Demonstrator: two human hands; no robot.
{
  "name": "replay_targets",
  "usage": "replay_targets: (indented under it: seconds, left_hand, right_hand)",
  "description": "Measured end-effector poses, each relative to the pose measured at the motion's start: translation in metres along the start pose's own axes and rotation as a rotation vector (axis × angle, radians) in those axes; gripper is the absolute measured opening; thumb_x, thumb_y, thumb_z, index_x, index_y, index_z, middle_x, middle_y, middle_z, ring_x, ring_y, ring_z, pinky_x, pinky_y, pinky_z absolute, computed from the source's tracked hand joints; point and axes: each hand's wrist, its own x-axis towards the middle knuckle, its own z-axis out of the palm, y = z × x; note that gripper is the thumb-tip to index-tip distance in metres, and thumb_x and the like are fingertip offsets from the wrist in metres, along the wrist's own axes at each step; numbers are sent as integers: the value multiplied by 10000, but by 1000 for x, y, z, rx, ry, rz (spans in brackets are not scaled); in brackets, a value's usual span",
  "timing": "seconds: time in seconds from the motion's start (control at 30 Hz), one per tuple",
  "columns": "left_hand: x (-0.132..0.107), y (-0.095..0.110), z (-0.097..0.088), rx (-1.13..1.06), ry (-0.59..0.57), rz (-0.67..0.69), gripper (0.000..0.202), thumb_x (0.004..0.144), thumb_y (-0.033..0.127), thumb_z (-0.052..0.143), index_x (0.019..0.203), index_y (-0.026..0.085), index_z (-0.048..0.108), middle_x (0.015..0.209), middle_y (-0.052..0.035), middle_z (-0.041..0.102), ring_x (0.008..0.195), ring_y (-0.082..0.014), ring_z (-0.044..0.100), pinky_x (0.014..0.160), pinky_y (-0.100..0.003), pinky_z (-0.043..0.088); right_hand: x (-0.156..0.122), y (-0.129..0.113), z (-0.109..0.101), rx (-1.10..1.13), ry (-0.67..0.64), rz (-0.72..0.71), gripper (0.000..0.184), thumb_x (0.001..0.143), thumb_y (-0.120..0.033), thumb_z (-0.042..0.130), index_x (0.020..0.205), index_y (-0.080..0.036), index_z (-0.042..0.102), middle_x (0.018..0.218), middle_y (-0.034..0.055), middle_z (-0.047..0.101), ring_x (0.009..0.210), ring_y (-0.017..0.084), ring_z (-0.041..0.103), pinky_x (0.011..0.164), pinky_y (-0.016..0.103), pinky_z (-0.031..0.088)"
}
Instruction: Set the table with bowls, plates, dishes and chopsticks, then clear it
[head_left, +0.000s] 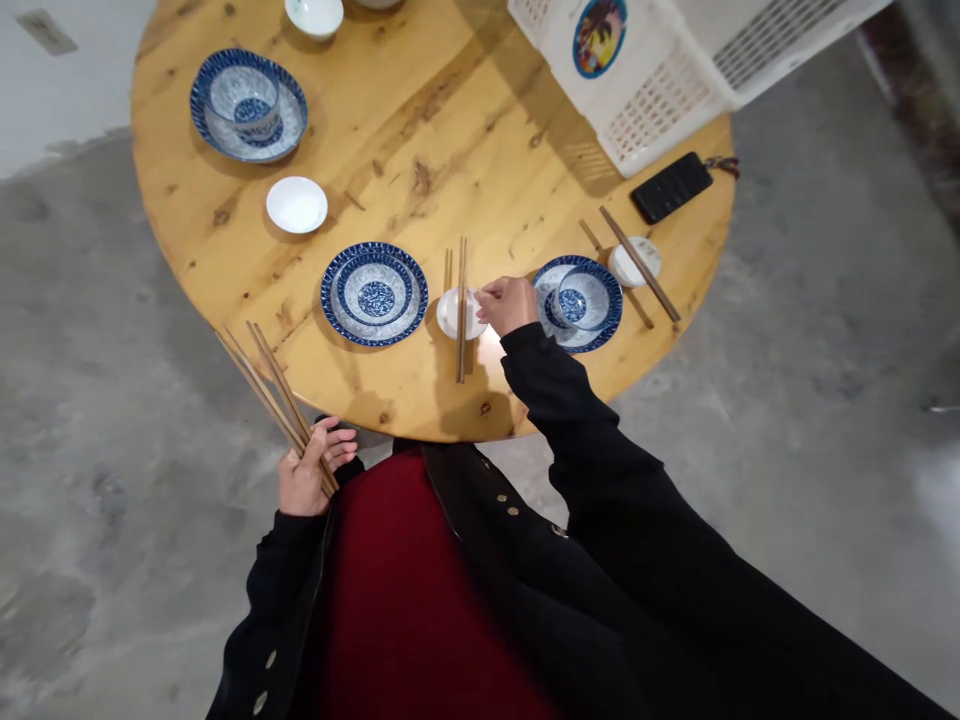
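Observation:
My left hand [309, 470], low at the left beside the table edge, is closed around several wooden chopsticks [279, 395] that point up and away. My right hand [510, 304] reaches over the table with its fingers pinched at the right rim of a small white bowl [448, 318]. Across that bowl lies a pair of chopsticks [461, 350], just left of my fingertips. To the left of it sits a blue-patterned plate [330, 295] with a matching bowl [375, 298] on it. Right of my hand is another patterned plate [581, 343] holding a bowl [589, 300].
The round wooden table [420, 400] also bears a white bowl [646, 258] with chopsticks [641, 265] across it. A black phone [671, 188] lies near a white plastic basket [652, 120]. Further left are a patterned plate [202, 115] with a bowl and a white bowl [297, 205].

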Motion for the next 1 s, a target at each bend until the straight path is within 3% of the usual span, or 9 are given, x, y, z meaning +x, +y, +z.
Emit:
replay_targets:
  seconds: [0.1, 0.3, 0.7, 0.8, 0.9, 1.0]
  left_hand:
    - [6, 9, -10, 27, -24, 9, 505, 726, 494, 755, 1040, 114, 647, 841, -87, 744, 674, -157, 692, 646, -265, 561]
    - [16, 29, -25, 39, -54, 19, 536, 682, 499, 785, 1027, 112, 651, 804, -75, 743, 649, -146, 686, 617, -241, 553]
    - [30, 65, -41, 99, -92, 68, 542, 666, 512, 793, 1004, 114, 650, 773, -61, 738, 605, -126, 670, 572, -217, 547]
    - [32, 74, -45, 124, -100, 91, 539, 683, 510, 778, 1021, 112, 648, 782, -62, 736, 607, -125, 668, 569, -216, 543]
    - [31, 83, -44, 173, -158, 106, 532, 697, 515, 760, 1025, 112, 648, 776, -64, 730, 527, -105, 619, 481, -200, 489]
    - [28, 92, -35, 234, -291, 85, 525, 713, 514, 748, 1027, 104, 651, 758, -69, 724, 435, -79, 534, 377, -185, 381]
  right_hand:
    - [-18, 9, -6, -15, 142, -26, 119, 790, -230, 597, 735, -148, 665, 571, 24, 632, 562, 197, 675, 583, 302, 584]
    - [-53, 22, -1, 10, 203, 21, 175, 777, -227, 540, 740, -127, 679, 633, 46, 667, 525, 183, 668, 478, 266, 555]
    - [-82, 27, 8, -23, 301, 99, 233, 805, -294, 522, 768, -132, 686, 688, 60, 700, 526, 169, 661, 545, 268, 549]
    - [-95, 15, 12, -33, 330, 83, 225, 811, -299, 525, 748, -148, 679, 707, 58, 699, 545, 171, 658, 589, 282, 546]
    - [-118, -17, 32, 62, 307, 4, 195, 810, -305, 544, 743, -177, 675, 715, 38, 687, 556, 159, 641, 597, 274, 534]
    - [-139, -63, 67, 371, 50, -107, 215, 811, -388, 590, 783, -196, 682, 695, 9, 661, 507, 134, 604, 500, 244, 497]
